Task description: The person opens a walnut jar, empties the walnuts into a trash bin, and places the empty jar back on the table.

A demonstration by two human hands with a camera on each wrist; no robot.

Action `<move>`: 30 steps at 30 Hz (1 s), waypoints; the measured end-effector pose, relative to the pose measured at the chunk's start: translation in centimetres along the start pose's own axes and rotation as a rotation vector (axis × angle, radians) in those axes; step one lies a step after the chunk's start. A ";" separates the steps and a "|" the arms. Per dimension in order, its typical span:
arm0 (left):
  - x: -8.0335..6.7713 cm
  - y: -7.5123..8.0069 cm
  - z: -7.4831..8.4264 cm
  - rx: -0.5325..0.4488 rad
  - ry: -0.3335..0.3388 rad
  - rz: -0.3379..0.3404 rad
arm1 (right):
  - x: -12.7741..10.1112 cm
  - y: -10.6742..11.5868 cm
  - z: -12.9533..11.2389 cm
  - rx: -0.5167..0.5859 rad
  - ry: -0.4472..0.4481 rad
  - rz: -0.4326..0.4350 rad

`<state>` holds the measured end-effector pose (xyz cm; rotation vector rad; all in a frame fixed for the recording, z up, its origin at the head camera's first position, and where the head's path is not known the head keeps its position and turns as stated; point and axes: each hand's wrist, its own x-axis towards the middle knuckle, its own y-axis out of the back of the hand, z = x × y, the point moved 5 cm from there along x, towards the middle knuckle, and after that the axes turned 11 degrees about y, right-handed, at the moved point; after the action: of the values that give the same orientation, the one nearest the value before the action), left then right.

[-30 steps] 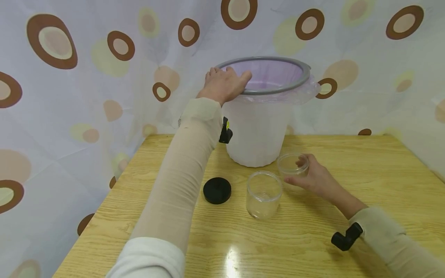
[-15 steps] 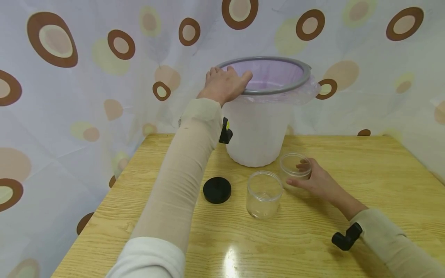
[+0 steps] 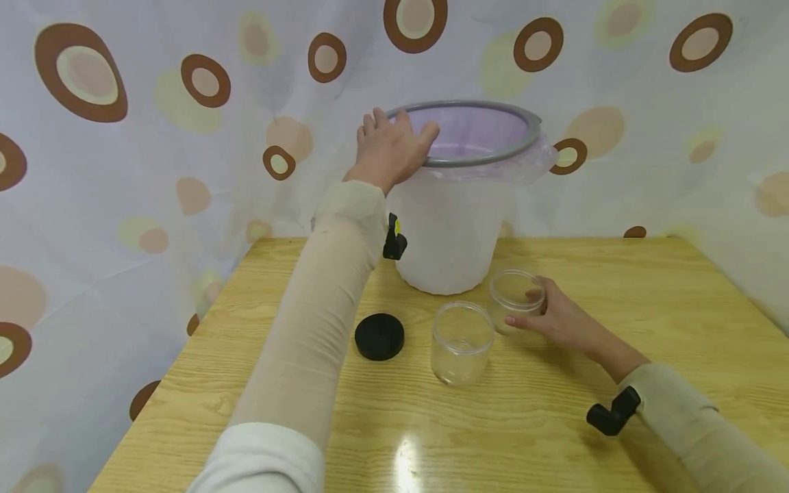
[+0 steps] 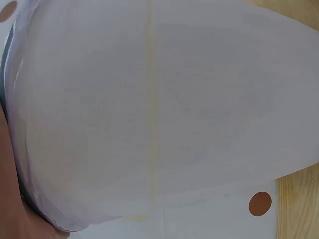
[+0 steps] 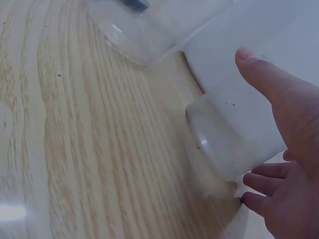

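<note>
A tall white bin (image 3: 450, 233) with a grey rim and a purple liner bag stands at the back of the table. My left hand (image 3: 388, 150) is at the near left of its rim, fingers spread and fairly straight; part of this hand shows along the rim in the left wrist view. Farther right, my right hand (image 3: 561, 322) holds a clear jar (image 3: 502, 311) that stands lidless near the bin's base. Its thumb lies along the near side and its fingers reach behind. A second clear lidless jar (image 3: 462, 363) stands in front of the first.
A round black lid (image 3: 379, 337) lies on the wooden table (image 3: 524, 438), left of the jars. Behind the table hangs a pale curtain (image 3: 234, 150) with brown and cream spots. A strip of light reflects near the table's front.
The jar in my right hand has shifted slightly right and is standing on the table. My left fingers have risen a little from the bin's rim. The view has turned slightly.
</note>
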<state>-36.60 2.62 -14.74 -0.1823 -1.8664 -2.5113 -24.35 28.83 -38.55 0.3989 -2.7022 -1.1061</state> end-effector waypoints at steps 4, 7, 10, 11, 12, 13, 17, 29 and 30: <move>0.1 0.0 -0.3 -0.053 -0.016 0.114 | 0.1 0.5 -0.3 0.023 -0.018 -0.036; -0.1 0.1 -0.4 -0.082 -0.045 0.188 | 0.2 0.9 -0.7 0.019 -0.017 -0.052; -0.5 0.2 -0.4 -0.094 -0.086 0.217 | 0.2 1.5 -1.4 -0.012 0.006 -0.049; -0.7 0.3 -0.4 -0.096 -0.100 0.218 | 0.2 1.8 -1.7 -0.023 0.018 -0.046; -0.8 0.3 -0.3 -0.097 -0.115 0.217 | 0.2 2.0 -2.0 -0.034 0.031 -0.042; -1.0 0.3 -0.3 -0.094 -0.129 0.216 | 0.2 2.2 -2.3 -0.044 0.043 -0.036; -1.9 0.4 -0.1 -0.086 -0.184 0.210 | 0.3 3.0 -3.3 -0.070 0.086 -0.023; -4.4 -1.0 -1.5 -0.018 -0.288 0.245 | 0.5 3.8 -6.0 -0.146 0.192 0.027; -4.6 -1.2 -1.7 -0.014 -0.294 0.252 | 0.5 3.8 -6.2 -0.155 0.201 0.033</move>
<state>-32.23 1.04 -16.79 -0.7727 -1.7788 -2.4295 -23.76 27.24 -31.47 0.4143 -2.4225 -1.1876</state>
